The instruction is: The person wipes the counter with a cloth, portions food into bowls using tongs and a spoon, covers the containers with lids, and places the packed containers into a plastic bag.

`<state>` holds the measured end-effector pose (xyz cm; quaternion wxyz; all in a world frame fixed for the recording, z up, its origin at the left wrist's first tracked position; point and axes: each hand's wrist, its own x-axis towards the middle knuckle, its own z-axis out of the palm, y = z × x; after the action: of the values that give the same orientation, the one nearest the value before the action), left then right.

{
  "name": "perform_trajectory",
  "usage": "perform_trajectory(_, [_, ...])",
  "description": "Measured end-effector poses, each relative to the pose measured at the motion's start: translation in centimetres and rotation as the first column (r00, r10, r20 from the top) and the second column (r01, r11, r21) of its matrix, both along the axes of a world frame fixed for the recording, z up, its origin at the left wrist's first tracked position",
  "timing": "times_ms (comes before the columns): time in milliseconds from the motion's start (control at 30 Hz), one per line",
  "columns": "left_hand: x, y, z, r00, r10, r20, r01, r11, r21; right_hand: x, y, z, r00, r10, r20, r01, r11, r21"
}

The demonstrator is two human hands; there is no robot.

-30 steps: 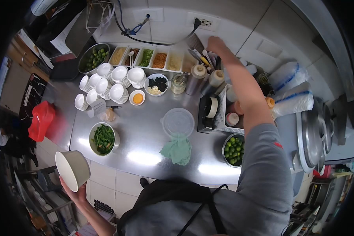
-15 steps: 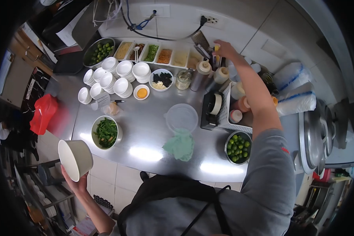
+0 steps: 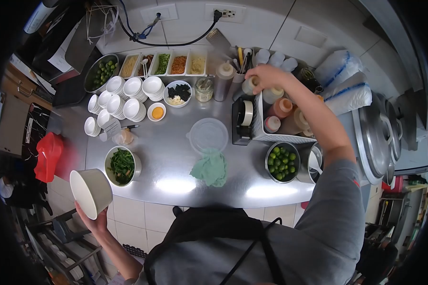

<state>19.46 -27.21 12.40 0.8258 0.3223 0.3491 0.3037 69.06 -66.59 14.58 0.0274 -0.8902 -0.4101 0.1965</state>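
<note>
At the left, beyond the counter's front edge, my left hand (image 3: pixel 94 219) grips a large off-white paper bowl (image 3: pixel 91 192) from below. The bowl is tilted and looks bare inside. Across the counter, my right hand (image 3: pixel 269 77) reaches to the back, its fingers closed around the top of a pale-capped squeeze bottle (image 3: pixel 249 86). That bottle stands beside a white basket (image 3: pixel 259 124) of sauce bottles, behind a black tape dispenser (image 3: pixel 240 128). Close to the held bowl, another paper bowl (image 3: pixel 136 167) on the counter contains leafy greens (image 3: pixel 122 166).
Stacked white dishes (image 3: pixel 133 87) and topping trays (image 3: pixel 163 64) line the back left. A clear lid (image 3: pixel 208 135) and green cloth (image 3: pixel 210 167) lie mid-counter. Right of them are a bowl of green limes (image 3: pixel 281 163) and a metal pot (image 3: pixel 310 164). Large lidded pots (image 3: pixel 375 137) stand far right.
My right hand has moved from the utensil holder down to the squeeze bottle's top. The view has shifted to the right. My left hand still holds the paper bowl.
</note>
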Motion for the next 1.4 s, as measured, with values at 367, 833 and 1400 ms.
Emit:
perform_trajectory(367, [0.3, -0.2, -0.8, 0.991, -0.123, 0.048, 0.124, 0.992, -0.016, 2.4, 0.9, -2.6, 0.984, -0.111, 0.137, 0.071, 0.960, 0.272])
perform_trajectory(833, [8.8, 1.1, -1.0, 0.894, -0.446, 0.054, 0.437, 0.891, 0.122, -19.3, -27.2, 5.8, 0.567, -0.794, 0.219, 0.762, 0.607, 0.226])
perform_trajectory(1400, [9.8, 0.3, 1.8, 0.841, -0.541, 0.033, 0.527, 0.830, 0.182, -27.9, -29.1, -6.1, 0.111, -0.918, 0.382, 0.813, 0.305, 0.496])
